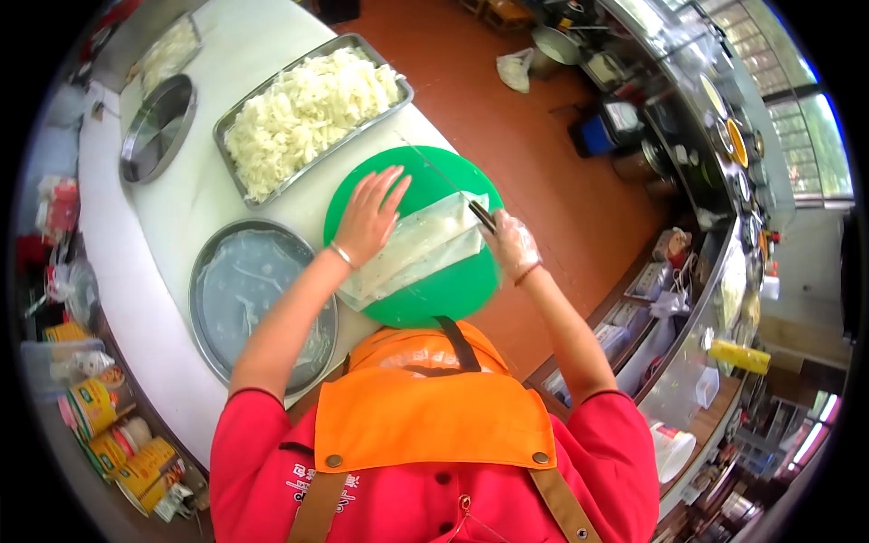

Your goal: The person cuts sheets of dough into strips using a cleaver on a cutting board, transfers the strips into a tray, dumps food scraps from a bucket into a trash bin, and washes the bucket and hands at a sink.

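Observation:
A pale, translucent folded sheet (425,246), perhaps rice noodle, lies slantwise across a round green cutting board (453,294). My left hand (369,215) is over the board at the sheet's left part, fingers stretched out and holding nothing. Whether its palm touches the sheet I cannot tell. In a clear glove, my right hand (512,242) grips the black handle of a knife (480,215) at the sheet's right end. The thin blade points up and left across the board's far side.
Behind the board stands a metal tray (401,101) heaped with white strips. A round metal pan (201,319) with a translucent layer is at the left. Farther back sits an oval-looking metal pan (136,145). The white table (172,240) ends at the right above a red-brown floor (552,299).

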`<state>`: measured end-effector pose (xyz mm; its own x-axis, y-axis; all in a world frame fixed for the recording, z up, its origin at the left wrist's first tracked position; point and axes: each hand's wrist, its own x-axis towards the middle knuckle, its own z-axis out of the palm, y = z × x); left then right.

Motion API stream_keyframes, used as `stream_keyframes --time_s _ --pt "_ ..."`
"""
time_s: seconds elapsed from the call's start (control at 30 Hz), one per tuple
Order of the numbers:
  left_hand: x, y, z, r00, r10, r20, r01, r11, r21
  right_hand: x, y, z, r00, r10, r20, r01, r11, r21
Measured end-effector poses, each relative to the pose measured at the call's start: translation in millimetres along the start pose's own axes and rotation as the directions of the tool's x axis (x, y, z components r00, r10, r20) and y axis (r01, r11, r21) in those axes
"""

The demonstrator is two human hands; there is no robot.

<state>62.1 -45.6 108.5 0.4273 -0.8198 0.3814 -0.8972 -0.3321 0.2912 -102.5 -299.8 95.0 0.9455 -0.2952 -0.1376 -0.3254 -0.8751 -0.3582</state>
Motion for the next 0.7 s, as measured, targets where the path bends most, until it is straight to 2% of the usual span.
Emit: stream_keyframes --time_s 0.07,0.17,0.27,0.3,0.4,0.43,0.5,0.57,0.67,0.7 --pt "48 -7 2 0.984 0.178 0.003 -0.178 0.981 0.08 -32 8 3 0.99 0.126 -0.062 -0.12 0.988 0.092" --pt "105 -5 28 0.902 0.431 0.0 -0.422 0.883 0.205 -68 -1 -10 0.941 0.335 -0.05 -0.313 0.917 0.245" --pt "144 -2 69 0.842 0.524 0.127 -0.533 0.845 0.042 -89 -4 -15 0.917 0.389 -0.094 -0.343 0.885 0.316" --pt "155 0 80 0.796 0.581 0.172 -0.599 0.797 0.079 -92 -2 -13 0.905 0.422 -0.054 -0.387 0.868 0.311" --pt "164 1 120 0.708 0.569 0.418 -0.625 0.78 -0.003 -93 12 12 0.872 0.487 0.05 -0.479 0.828 0.291" --pt "161 -3 137 0.707 0.593 0.385 -0.661 0.748 0.061 -89 15 24 0.867 0.493 0.072 -0.491 0.824 0.282" --pt "165 -16 154 0.695 0.638 0.332 -0.665 0.746 -0.04 -87 19 35 0.87 0.485 0.085 -0.487 0.823 0.293" --pt "170 -20 153 0.699 0.639 0.321 -0.645 0.757 -0.103 -85 9 18 0.88 0.471 0.057 -0.465 0.834 0.295" --pt "173 -25 149 0.731 0.618 0.29 -0.624 0.777 -0.082 -80 5 -1 0.883 0.466 0.061 -0.466 0.852 0.239" --pt "176 -18 129 0.74 0.62 0.26 -0.624 0.778 -0.078 -83 3 -8 0.887 0.457 0.071 -0.461 0.861 0.216"
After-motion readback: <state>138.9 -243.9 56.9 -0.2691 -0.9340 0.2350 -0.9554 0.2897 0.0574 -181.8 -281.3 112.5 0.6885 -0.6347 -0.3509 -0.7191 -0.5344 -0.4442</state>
